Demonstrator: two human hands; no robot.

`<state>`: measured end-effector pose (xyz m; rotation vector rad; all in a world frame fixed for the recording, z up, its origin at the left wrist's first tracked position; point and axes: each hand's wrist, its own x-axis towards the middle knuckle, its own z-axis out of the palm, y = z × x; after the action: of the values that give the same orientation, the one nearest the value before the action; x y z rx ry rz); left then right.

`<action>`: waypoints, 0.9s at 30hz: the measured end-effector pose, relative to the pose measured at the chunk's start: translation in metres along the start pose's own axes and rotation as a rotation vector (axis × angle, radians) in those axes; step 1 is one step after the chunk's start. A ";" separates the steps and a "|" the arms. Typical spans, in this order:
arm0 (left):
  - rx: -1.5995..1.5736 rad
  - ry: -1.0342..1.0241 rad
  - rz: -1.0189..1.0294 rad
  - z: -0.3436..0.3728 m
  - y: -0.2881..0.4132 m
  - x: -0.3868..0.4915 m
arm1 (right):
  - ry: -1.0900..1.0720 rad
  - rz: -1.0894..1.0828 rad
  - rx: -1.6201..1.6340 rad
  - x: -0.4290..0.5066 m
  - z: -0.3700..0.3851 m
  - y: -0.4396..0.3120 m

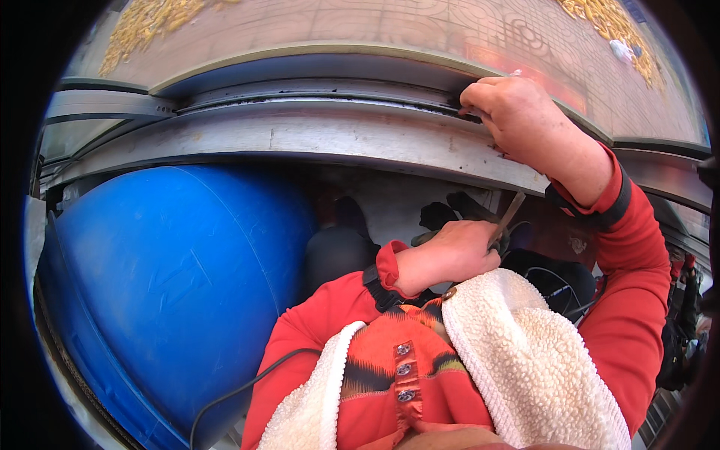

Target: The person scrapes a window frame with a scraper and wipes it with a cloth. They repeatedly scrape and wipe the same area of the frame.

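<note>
A thin flat brownish stick (508, 218) juts up from my left hand (458, 251), which is closed around it in front of my chest. My right hand (529, 121) reaches out to the metal window track (315, 97), its thumb and fingers bent down at the right part of the channel. Whether those fingertips pinch anything is hidden. Dark dirt (247, 101) lies along the track. On this side of it runs a pale metal sill (349, 135) with a few dark crumbs near my right hand.
A large blue plastic drum (180, 264) fills the left, close below the sill. A window sash frame (112, 105) stands at the track's left end. Outside, yellow corn cobs (146, 25) lie on patterned paving (388, 25). A black cable (225, 388) hangs by my left sleeve.
</note>
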<state>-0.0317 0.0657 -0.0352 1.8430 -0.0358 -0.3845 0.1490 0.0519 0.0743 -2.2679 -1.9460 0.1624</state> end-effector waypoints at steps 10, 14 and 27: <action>-0.029 0.005 -0.010 -0.002 -0.001 0.007 | 0.118 -0.196 0.006 0.019 0.029 -0.002; -0.034 0.004 -0.045 -0.003 -0.001 0.010 | 0.018 -0.242 -0.181 0.029 0.032 -0.007; -0.023 -0.046 -0.048 -0.003 -0.002 0.016 | 0.048 -0.268 -0.126 0.014 0.024 0.001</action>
<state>-0.0156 0.0656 -0.0398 1.8143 -0.0186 -0.4597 0.1483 0.0663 0.0510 -2.0321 -2.2662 -0.0461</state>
